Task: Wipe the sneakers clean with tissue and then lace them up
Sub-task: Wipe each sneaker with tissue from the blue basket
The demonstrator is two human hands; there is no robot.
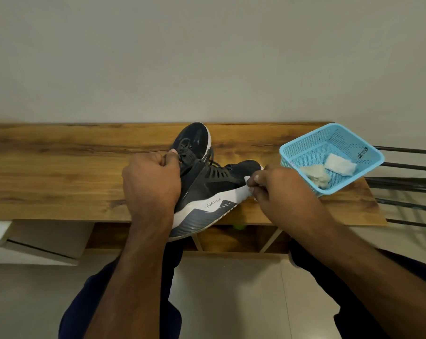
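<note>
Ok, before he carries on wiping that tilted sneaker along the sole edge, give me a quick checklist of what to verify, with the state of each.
1. Left hand grips the near sneaker at its collar: ok.
2. Right hand pinches a tissue against the white sole edge: ok.
3. Near sneaker sits fully on the table: not ok, its heel overhangs the front edge.
4. Far sneaker is out of the way: not ok, the two touch or overlap.
5. Spare tissues in the blue basket: ok, two wads there.
6. Sole edge already clean: cannot tell.
</note>
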